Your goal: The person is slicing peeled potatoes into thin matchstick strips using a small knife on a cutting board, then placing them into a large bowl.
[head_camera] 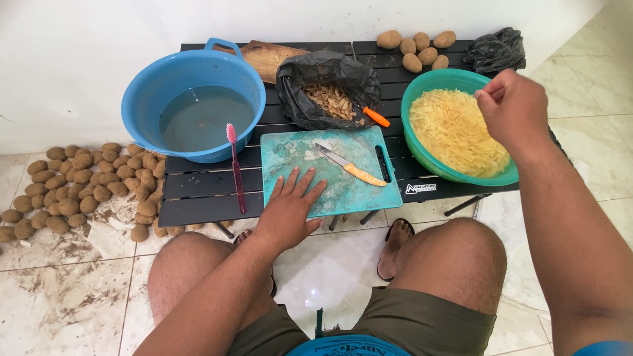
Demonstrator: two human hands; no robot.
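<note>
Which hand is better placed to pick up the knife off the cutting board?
Probably left. The left hand lies flat on the cutting board, close to the knife. The right hand is raised over the green bowl of potato strips, fingers pinched, farther from the handle.

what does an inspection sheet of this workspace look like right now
surface: low black slatted table on a soiled tile floor
job's things: teal cutting board with an orange-handled knife; green bowl of potato strips
clutter: blue water basin, pink toothbrush, black bag of peelings, whole potatoes
grippers: left hand flat on the board; right hand closed above the bowl
cables: nothing seen
surroundings: potato pile on the floor, white wall
</note>
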